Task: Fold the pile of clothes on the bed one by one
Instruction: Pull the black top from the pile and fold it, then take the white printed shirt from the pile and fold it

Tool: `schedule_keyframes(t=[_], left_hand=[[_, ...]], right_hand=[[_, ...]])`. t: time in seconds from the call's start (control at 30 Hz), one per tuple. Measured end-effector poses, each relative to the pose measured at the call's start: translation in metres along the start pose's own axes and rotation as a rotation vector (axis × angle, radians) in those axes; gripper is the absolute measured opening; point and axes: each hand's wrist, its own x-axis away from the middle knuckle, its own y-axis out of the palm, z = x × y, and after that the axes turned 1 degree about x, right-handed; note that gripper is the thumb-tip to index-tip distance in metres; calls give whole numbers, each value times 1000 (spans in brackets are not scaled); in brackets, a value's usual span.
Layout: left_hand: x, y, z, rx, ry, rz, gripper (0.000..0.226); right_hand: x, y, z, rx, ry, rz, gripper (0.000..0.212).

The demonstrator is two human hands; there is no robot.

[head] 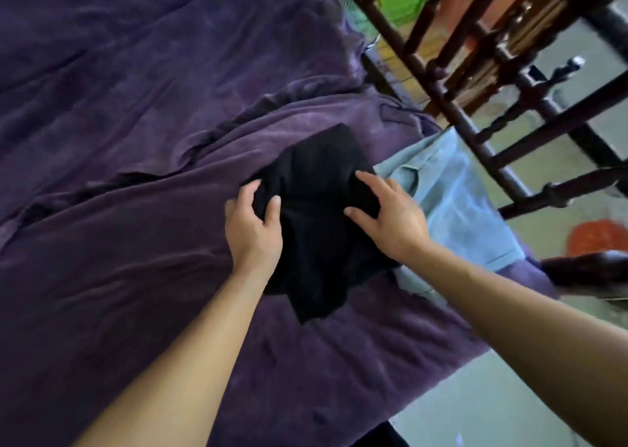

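While both forearms are reaching forward, the left hand (253, 224) is pinching the black garment (316, 242) at its left edge, and the right hand (390, 215) is pressing flat on its right side, fingers spread, grasping nothing. The garment is lying on the purple sheet (102, 242) near the bed's right edge, overlapping a light blue garment (455, 201). Open sheet is stretching leftward. Its long axis is running away from the person.

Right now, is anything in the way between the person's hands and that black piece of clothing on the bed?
Nothing visible. The left hand grips the black garment at its left edge, and the right hand rests on its right side. The light blue garment lies to its right, not between.
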Motion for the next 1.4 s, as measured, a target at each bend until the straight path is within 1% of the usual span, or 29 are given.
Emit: schedule_keyframes(t=[0.07, 0.2, 0.3, 0.37, 0.43, 0.5, 0.57, 0.6, 0.67, 0.73, 0.83, 0.97, 1.03, 1.1, 1.13, 1.23, 1.33, 1.4], left_hand=[[-19, 34, 43, 26, 6, 2, 38], [-68, 87, 106, 74, 101, 22, 39], [-108, 124, 127, 68, 24, 11, 46], [-121, 150, 125, 9, -1, -36, 53], [-113, 175, 110, -164, 99, -100, 60], [-90, 196, 83, -357, 216, -206, 61], [-64, 209, 52, -485, 262, -317, 61], [-54, 214, 39, -530, 266, -349, 62], [-47, 223, 21, -620, 300, -373, 64], [-50, 232, 15, -681, 326, -393, 65], [-63, 241, 11, -731, 303, -461, 63], [-58, 229, 24, -765, 210, -618, 62], [-43, 209, 36, -773, 173, -650, 60], [-21, 181, 43, -747, 148, -641, 50], [-7, 164, 43, -725, 116, -632, 43], [37, 108, 33, -647, -51, -593, 32], [73, 52, 14, -603, -165, -544, 25], [100, 13, -1, -575, -223, -517, 26]], right_hand=[[-34, -35, 30, 26, -12, 42, 63], [-105, -84, 71, 41, -11, 132, 65], [-150, -94, 95, 71, 6, 144, 63], [-170, -89, 112, 128, 54, 108, 63], [-179, -75, 128, 249, 87, 58, 64], [-173, -52, 138, 353, 24, 13, 64], [-159, -28, 150, 414, -66, -24, 64], [-153, -18, 158, 434, -93, -41, 65], [-149, -3, 179, 437, -84, -94, 66], [-157, 8, 196, 410, -39, -141, 67], [-170, 23, 206, 433, -38, -173, 69], [-170, 19, 201, 517, 22, -321, 70], [-166, 4, 186, 552, 81, -381, 68], [-148, -12, 166, 547, 92, -354, 62], [-133, -19, 153, 528, 70, -323, 59], [-75, -28, 112, 416, -55, -292, 49], [-18, -22, 63, 306, -102, -399, 34], [22, -14, 33, 288, -137, -483, 30]])
